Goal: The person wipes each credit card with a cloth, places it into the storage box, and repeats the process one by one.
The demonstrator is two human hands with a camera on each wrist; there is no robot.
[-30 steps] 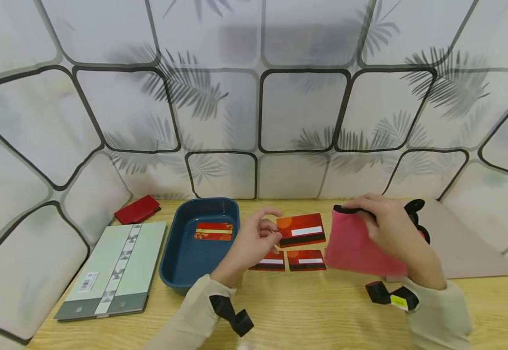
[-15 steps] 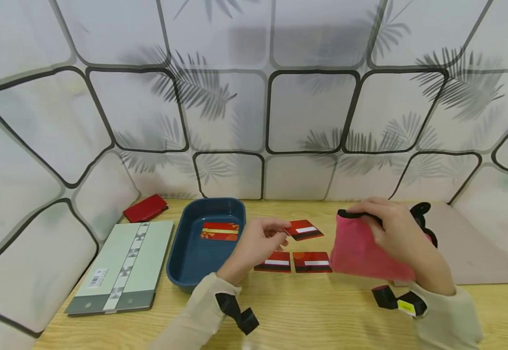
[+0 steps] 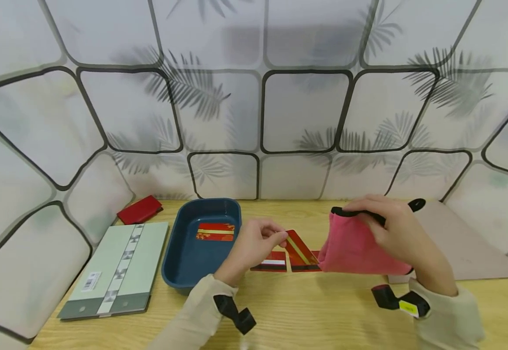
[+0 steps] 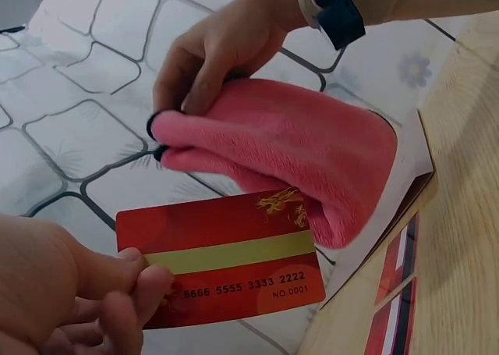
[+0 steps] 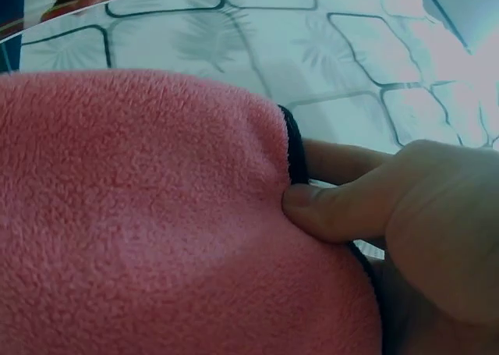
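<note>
My left hand [image 3: 247, 248] pinches a red bank card [image 3: 297, 249] by one end, between thumb and fingers. Its gold-striped face with printed numbers shows in the left wrist view. On the right, my right hand [image 3: 394, 231] grips a folded pink fleecy cloth [image 3: 363, 250] by its black-edged top. The held card's far end is close to the cloth's left side; whether they touch I cannot tell. Below the left fingers, a red card [image 3: 273, 262] lies on the table with its white strip and black band up. A second one beside it is mostly hidden behind the held card.
A blue tray [image 3: 171, 253] left of my left hand has a red and gold card [image 3: 215, 232] in it. Further left lie a pale green notebook [image 3: 105, 272] and a red wallet-like item [image 3: 140, 210]. A flat beige board [image 3: 464, 248] lies at the right.
My left hand has lifted the upper card and turned it, so its gold-striped face shows instead of the black band. It now slants down toward the cloth, which my right hand still holds.
</note>
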